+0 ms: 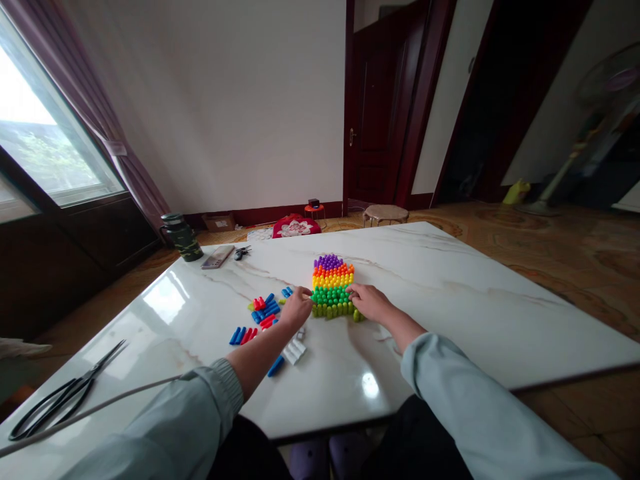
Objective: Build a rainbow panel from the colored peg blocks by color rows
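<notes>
On the worktop (465, 320) I see upright, glossy pegs (333, 283) packed in bands, far to near: purple, orange, yellow, green, olive. My left hand (297, 307) and right hand (371, 302) flank the green, partly curled; I cannot tell whether either grips a peg

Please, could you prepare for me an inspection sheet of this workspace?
Surface: glossy, veined white table.
Job's things: block of standing pegs, banded purple to olive; coloured pieces lying to its left.
Clutter: long black scissors-like tool, phone, flask, small dark item.
Hands: left hand at the block's left edge, right hand at its right; exact grip unclear.
Cables: grey cord at near left.
Surroundings: window, curtain, wall, dark red door, stool, standing fan.
</notes>
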Action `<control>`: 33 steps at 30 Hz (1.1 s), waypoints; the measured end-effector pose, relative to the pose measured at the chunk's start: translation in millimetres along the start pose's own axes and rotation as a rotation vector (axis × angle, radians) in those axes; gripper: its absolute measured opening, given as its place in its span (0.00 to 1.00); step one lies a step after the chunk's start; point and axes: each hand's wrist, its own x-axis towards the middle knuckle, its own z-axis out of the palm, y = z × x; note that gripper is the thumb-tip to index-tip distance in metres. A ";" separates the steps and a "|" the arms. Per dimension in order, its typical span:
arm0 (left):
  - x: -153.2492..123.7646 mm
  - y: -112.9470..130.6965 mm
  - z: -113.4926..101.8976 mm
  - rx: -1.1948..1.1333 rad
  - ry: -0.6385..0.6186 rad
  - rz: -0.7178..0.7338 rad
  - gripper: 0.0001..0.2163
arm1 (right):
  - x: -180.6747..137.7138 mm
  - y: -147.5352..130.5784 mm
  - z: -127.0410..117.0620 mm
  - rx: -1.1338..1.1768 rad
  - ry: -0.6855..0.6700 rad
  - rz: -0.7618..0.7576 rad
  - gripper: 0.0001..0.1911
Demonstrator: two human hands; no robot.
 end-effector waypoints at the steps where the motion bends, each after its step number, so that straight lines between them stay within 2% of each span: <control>1: 0.1 0.9 0.5 0.004 -0.002 0.000 0.12 | -0.3 0.6 -0.4 -0.005 0.003 0.004 0.20; 12: 1.8 13.3 9.7 0.084 0.019 0.011 0.10 | 0.2 11.5 0.4 -0.069 0.020 0.035 0.20; 17: -5.6 23.2 2.0 0.139 0.038 0.015 0.09 | 0.7 14.2 0.6 -0.080 0.043 0.025 0.19; 23: -13.1 28.5 -7.6 0.130 0.019 0.130 0.11 | 2.7 13.7 0.9 -0.077 0.061 0.016 0.16; 33: -12.9 28.0 -0.5 0.150 -0.031 0.234 0.15 | 2.4 10.8 5.3 -0.092 0.015 0.006 0.17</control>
